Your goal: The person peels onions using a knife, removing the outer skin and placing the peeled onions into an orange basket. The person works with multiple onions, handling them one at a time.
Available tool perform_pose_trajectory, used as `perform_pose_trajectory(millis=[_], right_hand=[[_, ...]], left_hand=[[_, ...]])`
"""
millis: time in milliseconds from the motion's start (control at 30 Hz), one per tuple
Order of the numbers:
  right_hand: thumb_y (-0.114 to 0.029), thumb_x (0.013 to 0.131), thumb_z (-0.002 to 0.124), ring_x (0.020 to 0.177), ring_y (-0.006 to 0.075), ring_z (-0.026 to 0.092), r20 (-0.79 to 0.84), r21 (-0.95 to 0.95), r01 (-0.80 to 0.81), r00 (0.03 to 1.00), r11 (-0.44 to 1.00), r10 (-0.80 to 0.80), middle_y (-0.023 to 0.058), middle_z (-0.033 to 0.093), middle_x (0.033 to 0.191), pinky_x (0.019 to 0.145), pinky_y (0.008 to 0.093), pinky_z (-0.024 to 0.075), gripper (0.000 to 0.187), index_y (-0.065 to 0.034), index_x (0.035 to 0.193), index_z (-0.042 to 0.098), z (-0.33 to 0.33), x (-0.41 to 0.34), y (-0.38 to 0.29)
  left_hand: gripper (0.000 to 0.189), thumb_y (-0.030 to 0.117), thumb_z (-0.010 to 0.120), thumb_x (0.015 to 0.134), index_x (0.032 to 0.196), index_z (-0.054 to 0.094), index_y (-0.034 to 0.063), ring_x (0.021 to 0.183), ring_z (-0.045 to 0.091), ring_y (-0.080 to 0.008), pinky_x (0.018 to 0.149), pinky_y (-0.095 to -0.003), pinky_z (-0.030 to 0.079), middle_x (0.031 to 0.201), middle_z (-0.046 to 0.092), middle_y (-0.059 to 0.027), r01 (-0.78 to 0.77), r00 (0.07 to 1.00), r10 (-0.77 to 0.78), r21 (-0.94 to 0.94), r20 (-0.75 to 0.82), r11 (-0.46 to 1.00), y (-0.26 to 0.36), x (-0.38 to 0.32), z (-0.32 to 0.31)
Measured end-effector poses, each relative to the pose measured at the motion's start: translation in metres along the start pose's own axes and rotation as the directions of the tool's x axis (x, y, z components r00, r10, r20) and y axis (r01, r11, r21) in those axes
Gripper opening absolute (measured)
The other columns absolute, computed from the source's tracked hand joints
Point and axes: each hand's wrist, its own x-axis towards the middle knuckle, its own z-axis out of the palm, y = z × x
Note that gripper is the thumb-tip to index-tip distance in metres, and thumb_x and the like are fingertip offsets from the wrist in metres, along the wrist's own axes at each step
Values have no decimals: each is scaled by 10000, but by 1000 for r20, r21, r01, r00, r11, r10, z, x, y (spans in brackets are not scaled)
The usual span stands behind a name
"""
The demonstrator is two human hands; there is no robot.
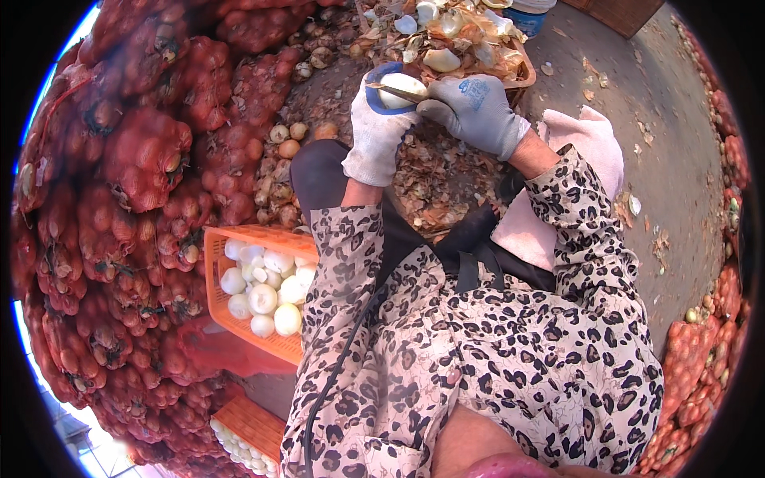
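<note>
My left hand (378,128), in a white glove with a blue coated palm, is closed around a peeled white onion (399,85). A grey glove covers my right hand (475,113), which grips a small knife (397,93). The blade lies across the face of the onion, pointing left. The knife's handle is mostly hidden in the right fist. Just beyond both hands stands an orange crate (526,69) heaped with onion skins and trimmed pieces (466,42). Dry skins (439,191) litter the ground below the hands.
An orange basket (257,234) of peeled onions (263,299) stands at my left, with another crate (254,424) behind it. Red mesh sacks of onions (146,158) pile up along the left. Loose unpeeled onions (289,148) lie near my knee. A blue-and-white bucket (529,15) stands beyond.
</note>
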Motion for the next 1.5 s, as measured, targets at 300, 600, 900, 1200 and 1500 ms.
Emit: perform_pose_trajectory(millis=[300, 600, 900, 1200, 1500], right_hand=[[-514, 1015, 498, 710, 328, 675, 116, -74, -169, 977, 983, 177, 106, 667, 750, 608, 438, 506, 429, -139, 919, 681, 2, -11, 26], [-571, 1048, 401, 627, 250, 605, 239, 236, -619, 784, 749, 573, 97, 628, 688, 578, 396, 460, 604, -66, 875, 684, 22, -37, 77], [-694, 975, 484, 455, 91, 458, 569, 341, -855, 519, 392, 638, -10, 533, 612, 423, 262, 330, 661, -74, 830, 659, -8, -43, 49], [-638, 1038, 387, 525, 113, 540, 582, 434, -748, 659, 502, 477, 7, 574, 609, 489, 270, 392, 691, -35, 830, 652, 4, -44, 26], [-525, 988, 550, 661, 299, 678, 150, -25, -70, 986, 997, 73, 99, 663, 724, 573, 411, 515, 423, -135, 871, 663, -18, -26, -23]], left_hand=[[607, 87, 918, 663, 1179, 607, 14, 937, 685, -144, 824, -285, 574, 1029, 701, -68, -35, 994, 40, 55, -104, 998, -6, -2, 7], [666, 79, 959, 643, 1201, 601, 13, 925, 691, -143, 810, -281, 594, 1029, 706, -75, -98, 969, 50, -192, -241, 976, 26, -26, -34], [599, 36, 898, 712, 1233, 604, -2, 886, 690, -139, 744, -272, 600, 1038, 704, -76, 58, 789, -11, 57, -615, 997, 46, -178, -157], [701, 338, 841, 823, 1342, 543, -26, 1110, 627, -336, 974, -411, 526, 1202, 633, -193, 689, 595, 208, 626, -776, 364, 10, -243, -244], [589, 64, 811, 838, 1362, 551, 4, 1000, 630, -144, 884, -284, 547, 1188, 637, -88, -9, 953, 77, 228, -293, 974, 59, -82, -45]])
